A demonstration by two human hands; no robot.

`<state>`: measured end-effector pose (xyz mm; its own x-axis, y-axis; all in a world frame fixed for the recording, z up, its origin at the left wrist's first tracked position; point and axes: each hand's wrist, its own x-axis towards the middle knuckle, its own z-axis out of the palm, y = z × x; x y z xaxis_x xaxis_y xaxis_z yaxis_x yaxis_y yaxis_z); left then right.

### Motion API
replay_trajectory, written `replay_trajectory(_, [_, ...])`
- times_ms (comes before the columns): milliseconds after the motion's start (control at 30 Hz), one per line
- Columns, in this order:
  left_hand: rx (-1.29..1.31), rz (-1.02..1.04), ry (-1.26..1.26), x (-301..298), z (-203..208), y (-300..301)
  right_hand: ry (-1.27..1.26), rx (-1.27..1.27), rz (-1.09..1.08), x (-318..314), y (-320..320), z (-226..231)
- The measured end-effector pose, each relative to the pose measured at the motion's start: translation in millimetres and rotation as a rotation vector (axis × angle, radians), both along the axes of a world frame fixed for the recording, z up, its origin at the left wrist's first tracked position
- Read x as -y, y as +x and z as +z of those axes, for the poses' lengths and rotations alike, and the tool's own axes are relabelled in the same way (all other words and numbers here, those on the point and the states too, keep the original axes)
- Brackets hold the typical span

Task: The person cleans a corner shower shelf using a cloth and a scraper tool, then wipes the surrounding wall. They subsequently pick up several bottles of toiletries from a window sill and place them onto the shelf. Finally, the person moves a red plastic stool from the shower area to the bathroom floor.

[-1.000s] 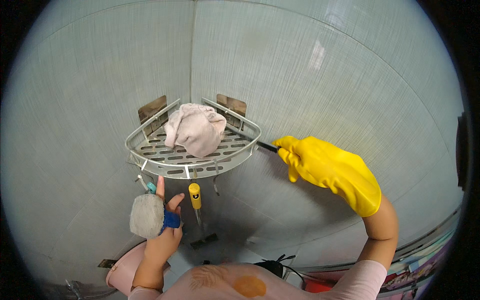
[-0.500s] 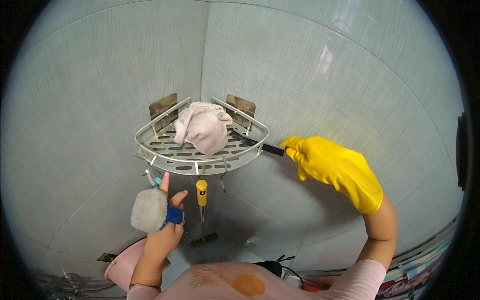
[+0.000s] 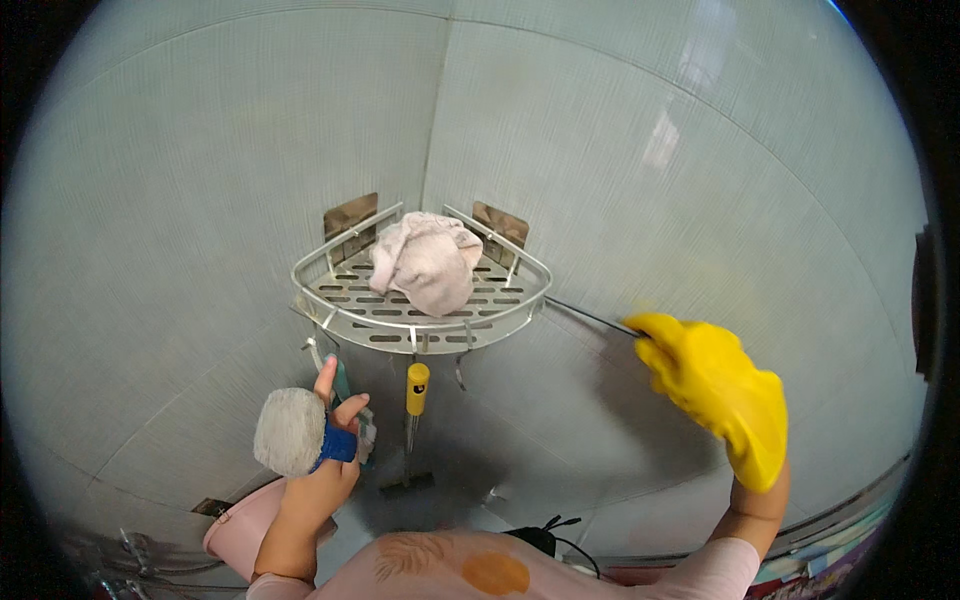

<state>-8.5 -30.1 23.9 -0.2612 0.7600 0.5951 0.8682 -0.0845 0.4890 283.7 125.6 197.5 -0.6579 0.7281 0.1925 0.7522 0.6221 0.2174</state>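
Note:
My right hand (image 3: 715, 390), in a yellow rubber glove, grips a slim black brush (image 3: 590, 316) by its end. The brush points left, and its tip meets the right rim of a silver corner shelf (image 3: 360, 338); its bristles are not visible. On the shelf's slotted base lies a crumpled pale pink cloth (image 3: 428, 265). My bare left hand (image 3: 328, 480) is below the shelf's left side, closed around a scrub brush with a blue body and off-white bristles (image 3: 288, 432). Its index finger points up, close to a teal-handled tool (image 3: 343, 380) hanging from the shelf.
A yellow-handled scraper-like tool (image 3: 417, 388) hangs from a hook under the shelf. Grey tiled walls (image 3: 620, 180) meet behind it. A pink bucket (image 3: 235, 525) stands at lower left, and a black item with cords (image 3: 540, 538) is low in the middle.
My right hand has moved right and down, drawing the black brush off the shelf's base to its right rim. My left hand stays nearly still. The view has shifted slightly.

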Motion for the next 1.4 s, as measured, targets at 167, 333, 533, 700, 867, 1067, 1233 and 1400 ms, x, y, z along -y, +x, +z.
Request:
replay_trajectory(167, [-0.073,0.046,0.05,6,-2,-10,-0.108,-0.397,-0.074,51,-12,47])
replay_trajectory(333, [0.008,0.0,0.025,14,-5,-4,-0.231,-0.461,0.381,-16,-93,8])
replay_trajectory(533, [-0.081,0.049,0.073,28,-6,-3,-0.386,-0.298,0.223,-46,-179,-25])
replay_trajectory(700, [0.012,0.04,0.109,23,-15,-2,-0.608,-0.906,0.412,-58,-123,1])
replay_trajectory(867, [0.043,-0.098,0.15,5,-13,2,-0.519,-1.183,0.525,-33,-38,40])
replay_trajectory(1067, [0.139,-0.406,0.162,10,7,23,-0.664,-1.16,0.209,42,-8,-5])
replay_trajectory(1233, [0.111,-0.543,0.158,-4,-18,46,-1.169,-0.671,0.232,58,-51,-65])
replay_trajectory(1400, [0.41,-0.563,-0.104,-17,-55,38,-1.051,-0.721,0.206,51,-54,-28])
